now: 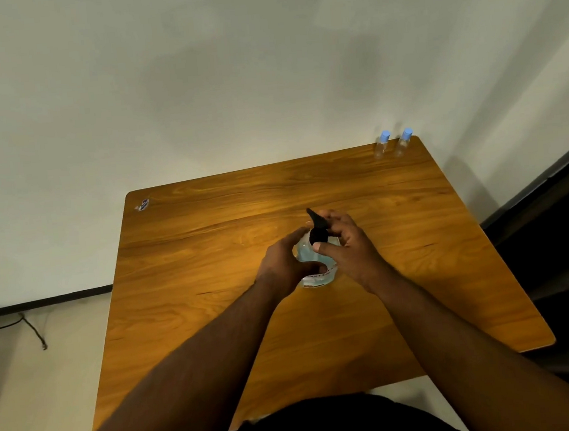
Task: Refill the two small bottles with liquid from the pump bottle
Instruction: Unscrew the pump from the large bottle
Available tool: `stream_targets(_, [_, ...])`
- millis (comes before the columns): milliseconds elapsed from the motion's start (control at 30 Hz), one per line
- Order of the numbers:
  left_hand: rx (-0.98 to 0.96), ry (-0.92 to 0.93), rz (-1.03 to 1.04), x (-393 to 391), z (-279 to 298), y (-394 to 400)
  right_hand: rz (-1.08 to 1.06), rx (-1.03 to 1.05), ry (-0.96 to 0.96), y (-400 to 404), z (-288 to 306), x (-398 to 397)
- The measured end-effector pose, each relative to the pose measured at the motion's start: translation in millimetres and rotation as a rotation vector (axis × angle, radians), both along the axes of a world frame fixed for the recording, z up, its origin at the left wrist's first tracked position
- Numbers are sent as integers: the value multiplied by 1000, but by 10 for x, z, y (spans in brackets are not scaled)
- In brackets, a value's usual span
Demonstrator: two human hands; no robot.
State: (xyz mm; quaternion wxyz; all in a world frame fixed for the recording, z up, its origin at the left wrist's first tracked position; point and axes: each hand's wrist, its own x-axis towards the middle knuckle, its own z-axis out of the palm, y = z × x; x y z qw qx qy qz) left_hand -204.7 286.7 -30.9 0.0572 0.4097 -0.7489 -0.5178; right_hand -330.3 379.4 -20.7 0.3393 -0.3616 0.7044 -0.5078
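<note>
Wooden table (215, 307); pump bottle (315, 267), blue liquid.

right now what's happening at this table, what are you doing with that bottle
A person works at a wooden table. The left hand grips the body of a clear pump bottle with bluish liquid standing mid-table, while the right hand holds its black pump head. Two small clear bottles with blue caps stand upright at the far right corner, capped and untouched.
</note>
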Motion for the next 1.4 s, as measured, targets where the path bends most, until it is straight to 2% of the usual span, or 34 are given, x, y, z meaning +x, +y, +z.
stream_targets(133, [-5, -16, -4, 7, 28, 17, -71, 42, 45, -11, 17, 79])
stream_targets(267, [-13, -13, -14, -5, 29, 3, -85, -9, 106, -27, 115, 99])
stream_targets(433, [-8, -10, 2, -9, -39, -6, 19, -61, 71, -22, 538, 52])
stream_targets(700, [-13, -41, 11, -15, 49, 19, 120, -153, 262, -86, 1348, -49])
stream_targets(1000, [-19, -74, 18, -31, 96, 35, 93, -251, 257, 18, 1815, -146])
stream_targets(1400, [-42, -51, -6, -39, 104, 10, 34, -265, 119, 77, 1753, -227])
